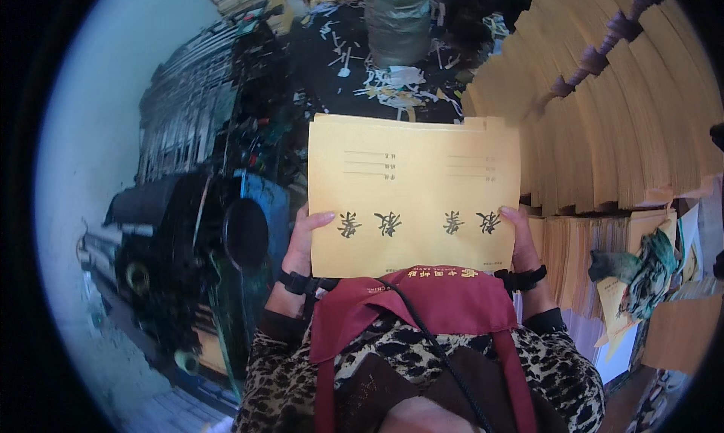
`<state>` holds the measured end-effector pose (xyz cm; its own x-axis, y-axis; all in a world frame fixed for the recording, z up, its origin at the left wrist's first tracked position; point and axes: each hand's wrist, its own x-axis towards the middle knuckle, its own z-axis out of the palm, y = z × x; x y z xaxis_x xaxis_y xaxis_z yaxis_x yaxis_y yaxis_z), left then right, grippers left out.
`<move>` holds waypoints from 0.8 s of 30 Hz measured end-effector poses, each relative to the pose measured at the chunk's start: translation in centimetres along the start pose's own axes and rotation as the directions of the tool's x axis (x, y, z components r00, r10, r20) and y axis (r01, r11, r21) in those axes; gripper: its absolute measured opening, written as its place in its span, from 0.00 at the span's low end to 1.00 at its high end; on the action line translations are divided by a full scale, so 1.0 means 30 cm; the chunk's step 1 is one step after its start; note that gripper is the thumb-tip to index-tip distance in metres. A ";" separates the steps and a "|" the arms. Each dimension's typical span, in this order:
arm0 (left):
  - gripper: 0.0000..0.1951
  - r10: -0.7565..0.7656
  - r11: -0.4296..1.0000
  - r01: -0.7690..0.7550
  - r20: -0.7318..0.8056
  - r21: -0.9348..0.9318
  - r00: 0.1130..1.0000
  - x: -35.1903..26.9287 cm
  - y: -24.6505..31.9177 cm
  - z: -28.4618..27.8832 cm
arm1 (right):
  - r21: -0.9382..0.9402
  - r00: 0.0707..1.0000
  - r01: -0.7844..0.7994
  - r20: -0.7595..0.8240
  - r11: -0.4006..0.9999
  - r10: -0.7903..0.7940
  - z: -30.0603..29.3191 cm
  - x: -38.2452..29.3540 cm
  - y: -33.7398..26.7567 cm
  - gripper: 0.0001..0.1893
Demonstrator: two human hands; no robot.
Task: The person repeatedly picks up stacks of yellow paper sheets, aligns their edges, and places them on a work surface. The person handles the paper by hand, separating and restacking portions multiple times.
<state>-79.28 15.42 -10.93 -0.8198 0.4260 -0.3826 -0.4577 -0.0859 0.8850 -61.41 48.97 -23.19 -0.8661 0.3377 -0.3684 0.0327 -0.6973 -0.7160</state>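
A stack of yellow-brown printed paper sheets (413,195) is held flat in front of my chest, its print upside down to the view. My left hand (301,235) grips the stack's left edge, thumb on top. On the opposite edge, my right hand (517,232) does the same. The fingers beneath are hidden by the paper. At the far edge the sheets are slightly uneven, so several layers show. The near edge meets the red apron (430,303) on my body.
Tall stacks of brown paper (588,127) rise at the right, with a dirty green rag (650,274) below them. Dark machinery (175,235) stands at the left. Paper scraps (396,85) litter the floor ahead, near a filled plastic sack (397,25).
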 end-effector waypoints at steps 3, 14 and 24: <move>0.24 -0.019 0.999 0.016 0.066 0.040 0.998 0.179 0.080 -0.028 | 0.009 1.000 -0.029 0.010 1.000 0.029 0.029 0.099 -0.030 0.11; 0.24 -0.117 0.990 0.111 0.075 0.084 0.990 1.033 0.260 0.030 | 0.113 0.996 -0.078 -0.045 0.991 0.083 0.118 0.853 -0.200 0.17; 0.28 -0.098 0.992 0.100 -0.039 0.076 0.994 1.587 0.607 0.005 | 0.045 0.989 -0.133 0.074 0.990 0.130 0.348 1.599 -0.401 0.20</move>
<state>-126.60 34.26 -12.98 -0.7841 0.3965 -0.4774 -0.5101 0.0264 0.8597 -108.57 66.95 -26.07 -0.8892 0.1963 -0.4132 0.1255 -0.7640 -0.6329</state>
